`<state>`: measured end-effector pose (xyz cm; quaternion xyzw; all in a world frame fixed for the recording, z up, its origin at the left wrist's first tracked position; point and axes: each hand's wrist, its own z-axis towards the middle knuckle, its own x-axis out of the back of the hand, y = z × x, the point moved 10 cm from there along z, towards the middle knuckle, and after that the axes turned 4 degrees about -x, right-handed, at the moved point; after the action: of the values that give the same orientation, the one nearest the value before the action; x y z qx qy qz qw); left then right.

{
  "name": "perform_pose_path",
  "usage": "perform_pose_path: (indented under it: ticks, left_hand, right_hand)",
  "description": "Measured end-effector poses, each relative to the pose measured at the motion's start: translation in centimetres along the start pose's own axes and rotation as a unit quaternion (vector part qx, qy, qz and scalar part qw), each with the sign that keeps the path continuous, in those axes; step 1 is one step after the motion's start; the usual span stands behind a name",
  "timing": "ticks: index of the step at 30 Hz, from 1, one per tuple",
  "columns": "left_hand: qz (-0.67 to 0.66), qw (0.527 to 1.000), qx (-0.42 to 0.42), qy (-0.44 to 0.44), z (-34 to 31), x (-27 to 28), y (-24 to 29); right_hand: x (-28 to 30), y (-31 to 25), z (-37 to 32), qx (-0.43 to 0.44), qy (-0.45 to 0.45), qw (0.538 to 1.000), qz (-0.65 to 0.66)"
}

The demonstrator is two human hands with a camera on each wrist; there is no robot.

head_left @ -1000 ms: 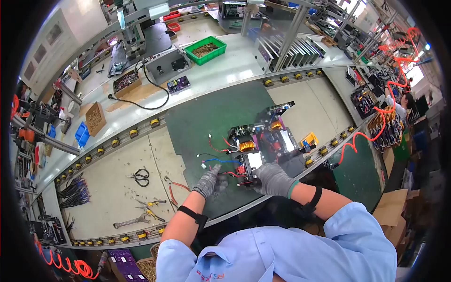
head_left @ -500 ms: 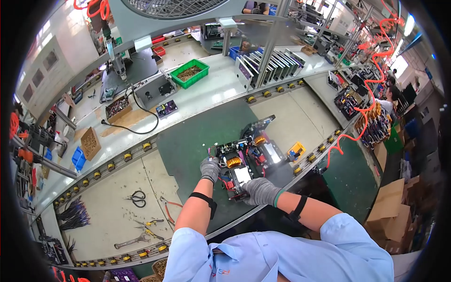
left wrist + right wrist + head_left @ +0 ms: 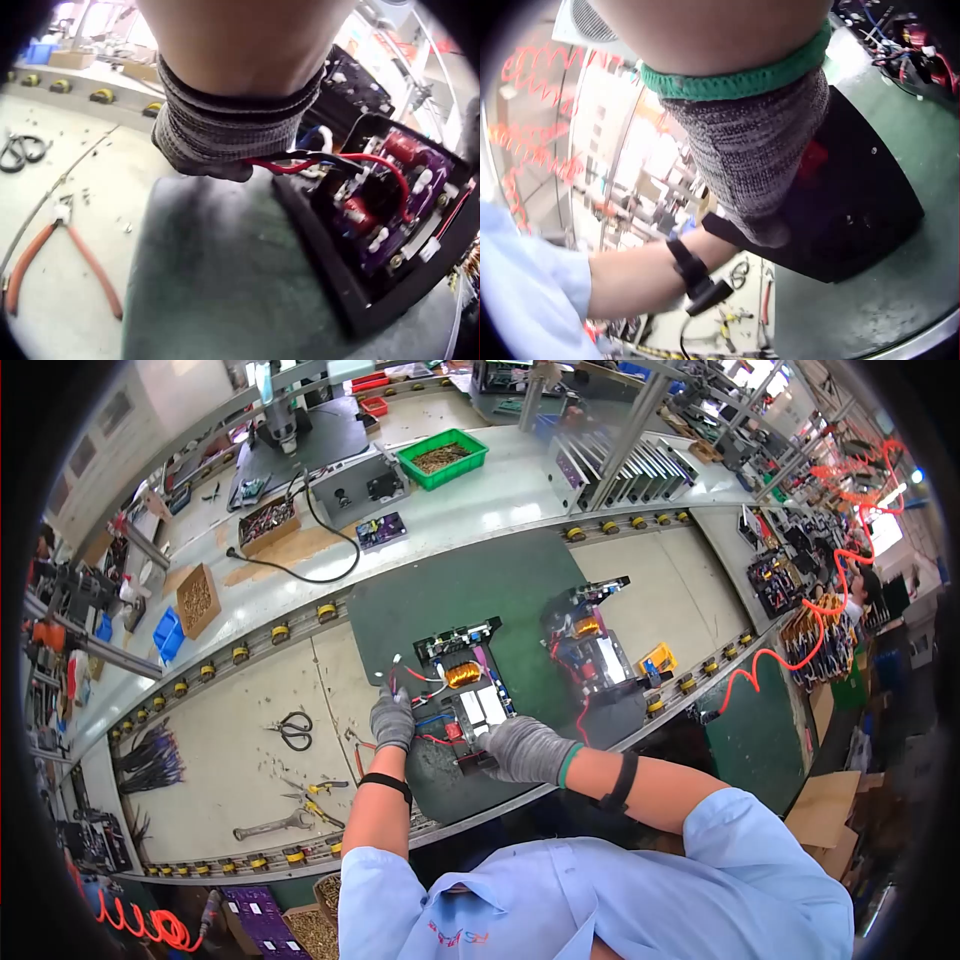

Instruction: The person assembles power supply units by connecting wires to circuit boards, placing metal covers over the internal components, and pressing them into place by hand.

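While our right hand [image 3: 520, 750] grips the board [image 3: 470, 700]: steady.
Left hand [image 3: 392, 718]: fingers pinch wires [image 3: 281, 166].
Risk: tugging could tear a joint.

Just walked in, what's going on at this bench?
A person in grey gloves works on an open circuit-board unit lying on the green mat. The left hand grips the unit's red and black wires, while the right hand holds its near end. A second unit sits on the mat to the right; red-handled pliers lie on the bench to the left.

Grey knit cloth gloves [image 3: 392, 720]; matt green mat [image 3: 450, 590]; black matt plastic housing [image 3: 330, 271]; glossy copper coil [image 3: 462, 675].
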<state>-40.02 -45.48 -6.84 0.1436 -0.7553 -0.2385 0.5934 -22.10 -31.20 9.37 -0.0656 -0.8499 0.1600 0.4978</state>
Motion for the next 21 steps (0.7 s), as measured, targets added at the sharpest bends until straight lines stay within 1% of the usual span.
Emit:
perform_pose_path:
  ticks: [1,3,5,6,7,8,9,10,11,12,13,14,15,16,17,18,19,20,21]
  left_hand:
    - [0.047,0.998,0.044,-0.016,-0.7,0.2,-0.8]
    - [0.020,0.997,0.069,-0.023,-1.4,0.3,-1.4]
    - [0.007,0.997,0.082,0.009,-1.7,1.2,-2.0]
    - [-0.051,0.994,0.057,0.079,-2.1,2.0,-2.7]
    - [-0.050,0.994,0.055,0.086,-2.0,1.9,-4.0]
    - [-0.119,0.984,0.125,0.049,-2.3,1.1,-6.5]
    - [-0.186,0.964,0.192,0.010,-3.1,-0.4,-8.8]
    - [-0.271,0.943,0.184,0.061,-3.5,-1.6,-10.7]
    - [-0.265,0.945,0.180,0.065,-3.6,-4.1,-13.9]
    - [-0.326,0.923,0.198,0.047,-5.2,-3.5,-13.5]
    - [-0.412,0.884,0.220,0.015,-6.6,-3.2,-12.7]
    - [-0.477,0.846,0.238,-0.018,-7.9,-2.8,-11.8]
    - [-0.520,0.816,0.250,-0.036,-9.2,-1.7,-11.1]
    - [-0.544,0.799,0.254,-0.044,-10.4,-0.1,-10.4]
    - [-0.550,0.793,0.258,-0.032,-11.6,1.9,-10.0]
    - [-0.557,0.788,0.262,-0.021,-12.8,3.8,-9.7]
    - [-0.575,0.771,0.274,0.001,-13.8,4.6,-10.2]
    - [-0.574,0.774,0.267,0.001,-14.3,5.1,-11.0]
    - [-0.584,0.769,0.261,0.019,-14.9,5.8,-12.4]
  right_hand:
    - [0.0,-0.1,0.0,0.013,0.014,1.000,0.003]
    - [1.2,-0.9,-0.7,0.005,0.002,1.000,0.003]
    - [2.6,-0.8,-1.4,0.004,0.020,0.995,0.098]
    - [2.7,-0.1,-1.7,-0.017,0.004,0.981,0.193]
    - [2.8,0.3,-1.5,-0.011,0.010,0.981,0.192]
    - [2.6,2.0,-1.2,-0.067,0.030,0.973,0.221]
    - [2.6,3.5,-1.0,-0.122,0.049,0.959,0.252]
    - [3.0,3.3,-0.3,-0.130,0.030,0.981,0.138]
    - [3.5,2.9,0.5,-0.125,0.036,0.981,0.143]
    - [2.4,2.6,1.5,-0.130,-0.034,0.990,0.041]
    - [1.0,2.5,2.0,-0.134,-0.103,0.984,-0.061]
    - [-0.2,2.2,3.0,-0.112,-0.105,0.980,-0.124]
    - [-2.2,2.6,4.7,-0.111,-0.097,0.982,-0.117]
    - [-3.2,3.2,6.8,-0.118,-0.024,0.985,-0.125]
    - [-2.8,3.4,7.9,-0.126,0.048,0.982,-0.133]
    - [-2.6,3.1,7.8,-0.136,0.028,0.982,-0.125]
    - [-2.0,3.1,7.1,-0.139,0.035,0.982,-0.121]
    - [-0.9,2.4,5.6,-0.126,0.000,0.983,-0.133]
    - [0.1,1.9,4.1,-0.114,-0.035,0.982,-0.146]
